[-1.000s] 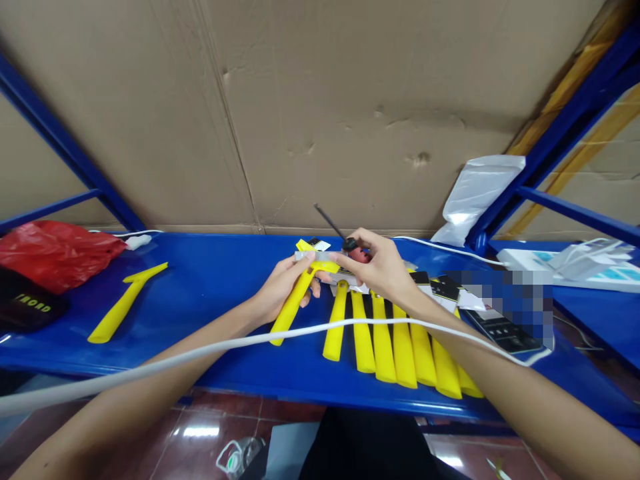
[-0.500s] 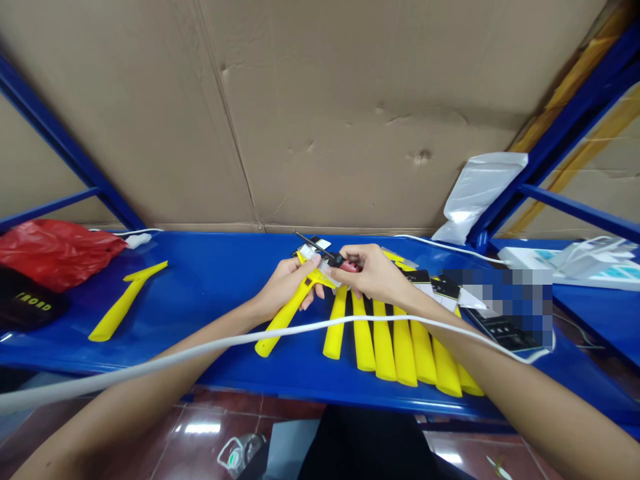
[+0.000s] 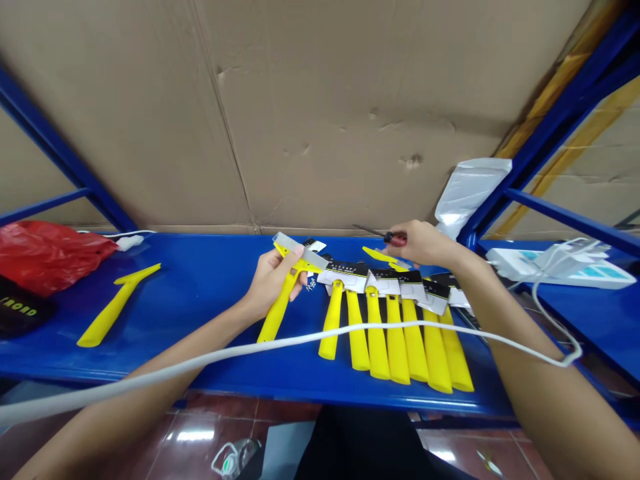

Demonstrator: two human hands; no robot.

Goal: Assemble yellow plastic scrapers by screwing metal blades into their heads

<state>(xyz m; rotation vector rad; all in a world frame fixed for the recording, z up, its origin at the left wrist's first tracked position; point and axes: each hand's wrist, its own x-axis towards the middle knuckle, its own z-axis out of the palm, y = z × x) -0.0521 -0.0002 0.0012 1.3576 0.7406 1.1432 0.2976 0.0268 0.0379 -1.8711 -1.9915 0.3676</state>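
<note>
My left hand (image 3: pixel 267 280) is closed around the head of a yellow squeegee (image 3: pixel 278 308) with a translucent blade, its handle pointing down toward the table's front edge. In my right hand (image 3: pixel 425 244) is a screwdriver (image 3: pixel 397 239) with a red and black handle, its thin dark shaft pointing left, away from the squeegee. Just below that hand lies a loose yellow strip-like piece (image 3: pixel 377 255). Several more yellow handles (image 3: pixel 379 340) lie in a row on the table, with black-and-white cards (image 3: pixel 345 275) over their upper ends.
A lone yellow tool (image 3: pixel 113 308) lies on the blue table (image 3: pixel 200 267) at left, near a red plastic bag (image 3: pixel 55 257) and a black item with yellow letters (image 3: pixel 23 310). A white cable (image 3: pixel 220 353) crosses in front of my arms. A white box (image 3: pixel 565 267) sits at right.
My right hand has moved away from the squeegee, to the right and slightly up, carrying the screwdriver. My left hand still holds the squeegee, its translucent blade now in view.
</note>
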